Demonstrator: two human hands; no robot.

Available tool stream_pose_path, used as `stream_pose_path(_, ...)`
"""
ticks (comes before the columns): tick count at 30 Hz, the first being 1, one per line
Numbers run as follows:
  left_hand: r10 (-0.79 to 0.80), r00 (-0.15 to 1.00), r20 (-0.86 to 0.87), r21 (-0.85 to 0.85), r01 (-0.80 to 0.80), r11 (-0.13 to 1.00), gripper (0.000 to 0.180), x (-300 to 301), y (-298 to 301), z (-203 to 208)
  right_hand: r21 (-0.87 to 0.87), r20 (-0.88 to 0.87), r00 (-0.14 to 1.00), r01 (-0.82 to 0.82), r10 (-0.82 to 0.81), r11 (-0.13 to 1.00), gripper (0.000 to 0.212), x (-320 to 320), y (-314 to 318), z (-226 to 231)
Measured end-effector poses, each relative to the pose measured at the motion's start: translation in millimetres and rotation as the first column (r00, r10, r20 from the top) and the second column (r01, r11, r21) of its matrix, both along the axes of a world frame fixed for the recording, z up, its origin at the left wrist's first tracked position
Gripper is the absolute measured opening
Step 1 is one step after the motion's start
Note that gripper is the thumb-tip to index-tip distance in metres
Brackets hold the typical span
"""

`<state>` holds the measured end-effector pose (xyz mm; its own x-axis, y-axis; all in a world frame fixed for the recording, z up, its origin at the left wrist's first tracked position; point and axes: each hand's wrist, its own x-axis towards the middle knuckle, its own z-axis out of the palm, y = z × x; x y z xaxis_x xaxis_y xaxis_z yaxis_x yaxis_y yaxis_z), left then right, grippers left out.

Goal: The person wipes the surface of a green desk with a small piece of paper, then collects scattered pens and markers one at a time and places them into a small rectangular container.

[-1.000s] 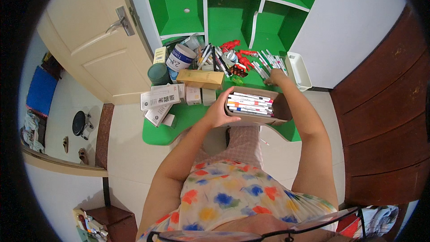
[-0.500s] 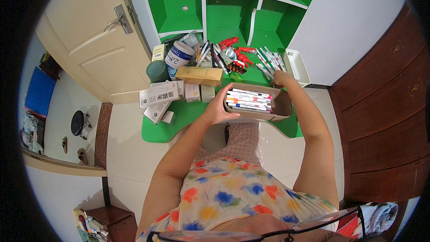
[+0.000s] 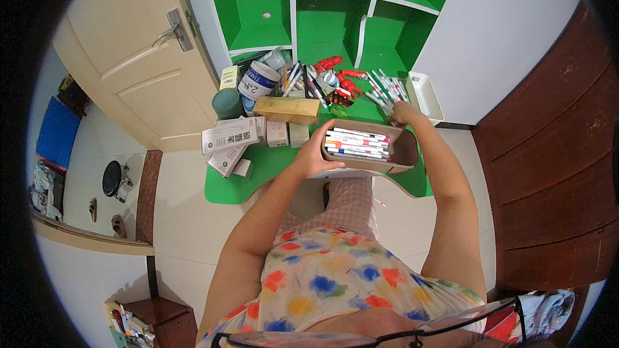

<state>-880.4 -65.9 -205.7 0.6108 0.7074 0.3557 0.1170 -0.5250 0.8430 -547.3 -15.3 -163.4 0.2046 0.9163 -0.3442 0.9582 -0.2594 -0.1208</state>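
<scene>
My left hand grips the left end of an open beige box, thumb along its near side and fingers around its far side. Inside lie white marker pens with coloured bands, stacked lengthwise; the box's right end has bare space. Just beyond the box, my right hand is down at the near end of a loose pile of white and green markers. Its fingers are curled and partly hidden, so what they pinch cannot be made out.
A white tray stands right of the loose markers. Red toy figures and more pens lie at the back. To the left are a gold box, white cartons, a white tub and a green jar. Green shelves rise behind.
Both hands keep nearly the same places. My right hand has shifted very slightly at the loose markers; the box stays put in my left hand.
</scene>
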Motion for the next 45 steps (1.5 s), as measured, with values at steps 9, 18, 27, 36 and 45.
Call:
stream_pose_path(9, 0.048, 0.998, -0.026, 0.012, -0.048, 0.999, 0.108, -3, -3, 1, 0.110, -0.434, 0.870, -0.206, 0.233, 0.972, 0.030, -34, -54, 92)
stream_pose_path(18, 0.046, 0.993, -0.106, -0.020, -0.049, 0.999, 0.109, -1, -5, 11, -0.265, -0.308, 0.828, -0.548, 0.469, 0.793, 0.031, -85, -78, 81)
stream_pose_path(27, 0.039, 0.998, -0.049, -0.015, -0.039, 0.999, 0.109, -1, -3, 3, -0.354, -0.203, 0.896, -0.444, 0.395, 0.823, 0.037, -89, -81, 83)
stream_pose_path(36, 0.019, 1.000, -0.001, -0.048, -0.019, 0.999, 0.110, 0, -2, -2, 0.372, -0.335, 0.733, -0.475, 0.593, 0.797, 0.019, -111, -92, 56)
stream_pose_path(45, 0.043, 0.999, -0.007, 0.040, -0.043, 0.998, 0.109, -1, 2, -9, 0.421, -0.446, 0.629, -0.481, 0.637, 0.769, 0.010, -120, -80, 48)
